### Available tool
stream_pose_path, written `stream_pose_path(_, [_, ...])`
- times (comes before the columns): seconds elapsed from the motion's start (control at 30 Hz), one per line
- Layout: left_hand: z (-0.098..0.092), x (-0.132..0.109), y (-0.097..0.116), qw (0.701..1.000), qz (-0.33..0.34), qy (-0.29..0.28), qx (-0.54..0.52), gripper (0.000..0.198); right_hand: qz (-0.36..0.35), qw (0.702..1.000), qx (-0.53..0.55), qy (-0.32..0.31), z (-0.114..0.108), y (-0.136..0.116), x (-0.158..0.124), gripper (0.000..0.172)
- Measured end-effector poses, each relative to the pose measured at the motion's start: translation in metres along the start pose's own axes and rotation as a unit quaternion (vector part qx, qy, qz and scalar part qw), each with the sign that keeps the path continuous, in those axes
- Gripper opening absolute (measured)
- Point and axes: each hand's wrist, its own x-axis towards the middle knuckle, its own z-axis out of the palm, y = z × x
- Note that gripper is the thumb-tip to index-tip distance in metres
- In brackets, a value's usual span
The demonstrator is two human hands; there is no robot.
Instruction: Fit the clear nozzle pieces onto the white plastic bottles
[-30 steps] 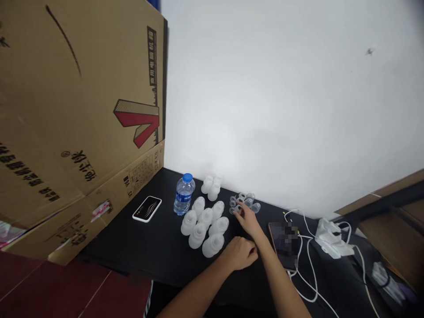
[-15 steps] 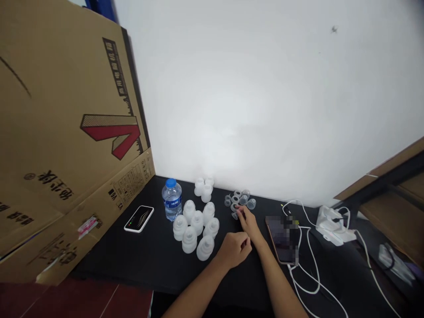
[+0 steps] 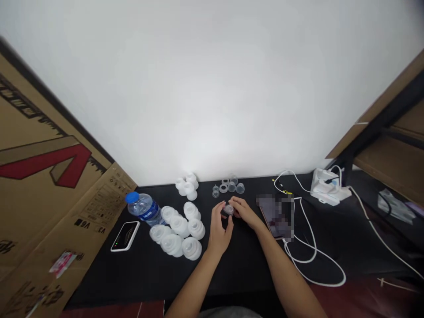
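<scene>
Both of my hands meet over the black table around a small clear round plastic piece. My left hand curves about its left side, with fingertips at the piece and the thumb below it. From the right, my right hand grips its edge with bent fingers, which partly hide it. Just beyond the hands lie translucent rings and clear small cups. A small spool-like clear part sits to their left. Several frosted white stepped cups stand left of my left hand.
Smaller white pieces cluster near the wall. A water bottle and a white-edged device are at the left by a cardboard box. On the right are a phone, white cables and a power strip.
My left hand has moved forward to join the right, and a clear piece is now held between them. The view has shifted, bringing the box and bottle further left.
</scene>
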Motion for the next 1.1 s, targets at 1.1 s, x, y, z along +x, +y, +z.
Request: stream_pose_path(1.1, [0.005,0.012,-0.017,0.884,-0.271,0.06,-0.376,0.065,0.084,0.969,0.214,0.09,-0.01,-0.017,-0.006,0.039])
